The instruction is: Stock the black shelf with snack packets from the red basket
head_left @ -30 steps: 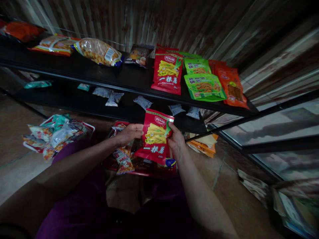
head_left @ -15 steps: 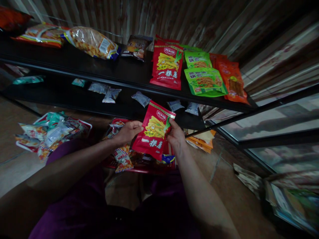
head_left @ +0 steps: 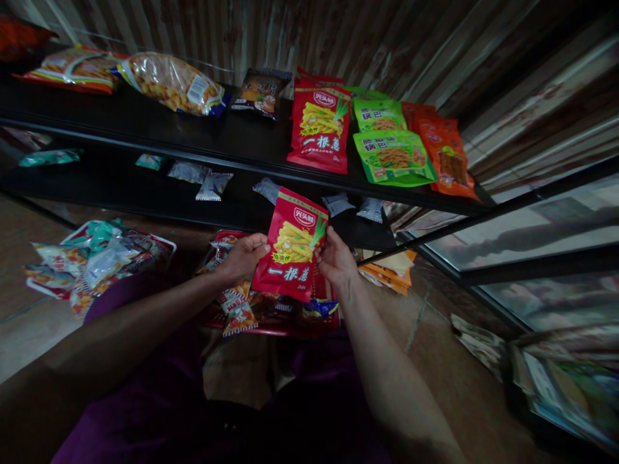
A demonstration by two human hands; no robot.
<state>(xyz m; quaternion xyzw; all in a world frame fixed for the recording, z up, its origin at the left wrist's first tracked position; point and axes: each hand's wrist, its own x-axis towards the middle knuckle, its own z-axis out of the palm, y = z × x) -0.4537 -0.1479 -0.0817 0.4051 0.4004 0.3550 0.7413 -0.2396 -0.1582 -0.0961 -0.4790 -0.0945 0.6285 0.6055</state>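
Note:
Both of my hands grip a red snack bag point(head_left: 290, 248) with yellow sticks printed on it. My left hand point(head_left: 242, 254) pinches its left edge and my right hand point(head_left: 335, 261) its right edge. I hold the bag tilted, just below the front edge of the black upper shelf point(head_left: 193, 135) and above a red basket point(head_left: 271, 322) of small snack packets on the floor. A matching red bag point(head_left: 319, 125) lies on that shelf, with green bags point(head_left: 391, 154) and orange bags point(head_left: 447, 161) to its right.
Further left on the upper shelf lie a clear bag of yellow snacks point(head_left: 171, 84) and a dark packet point(head_left: 258, 93). Small white packets point(head_left: 213, 183) line the lower shelf. A second basket point(head_left: 91, 261) of packets stands on the floor at left. Flat boxes point(head_left: 556, 386) lie at lower right.
The red bag has risen a little toward the upper shelf and shifted slightly left, still gripped by both hands. The view has tilted down somewhat.

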